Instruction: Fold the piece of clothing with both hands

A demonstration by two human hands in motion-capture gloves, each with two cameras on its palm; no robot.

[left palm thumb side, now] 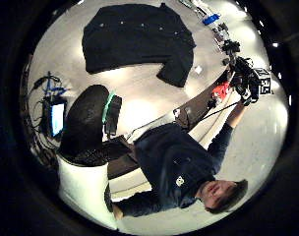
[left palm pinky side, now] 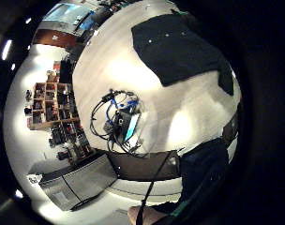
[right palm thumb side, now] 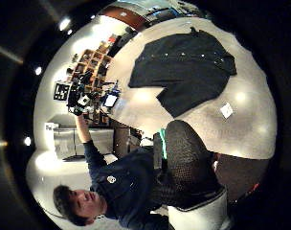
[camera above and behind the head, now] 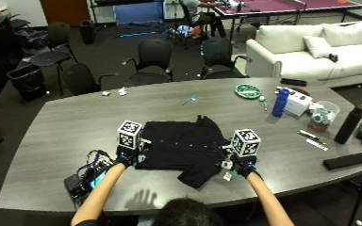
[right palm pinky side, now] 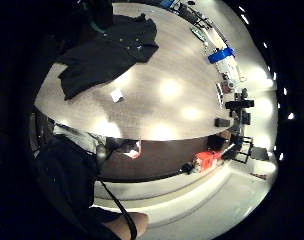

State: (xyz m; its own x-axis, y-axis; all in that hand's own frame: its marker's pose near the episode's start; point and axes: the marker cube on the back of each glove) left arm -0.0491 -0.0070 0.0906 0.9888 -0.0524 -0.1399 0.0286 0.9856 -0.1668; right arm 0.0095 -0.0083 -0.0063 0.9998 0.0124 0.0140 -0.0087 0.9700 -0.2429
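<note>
A black shirt [camera above and behind the head: 184,148] lies spread flat on the grey bench [camera above and behind the head: 55,127], near the edge closest to the person, its collar pointing away from them and a row of small pale buttons running across it. One sleeve or flap juts out toward the person at the shirt's lower right. The left hand [camera above and behind the head: 124,157] is raised at the shirt's left edge, and the right hand [camera above and behind the head: 243,165] is raised just off its right side, so the garment sits between the two. From the outside view I cannot tell how far either hand's fingers are open or whether they touch the cloth; the palm views show the shirt lying well apart from each palm, whole and flat on the bench, with nothing gripped close to either camera. A small white tag [right palm thumb side: 227,109] lies on the bench just beside the shirt's jutting flap, near the right hand. To the left of the left hand, a bundle of black and blue cables with a small lit screen [camera above and behind the head: 84,176] rests on the bench. Farther right on the bench stand a blue bottle [camera above and behind the head: 281,102], a black bottle [camera above and behind the head: 348,124] and a green plate [camera above and behind the head: 248,90].
</note>
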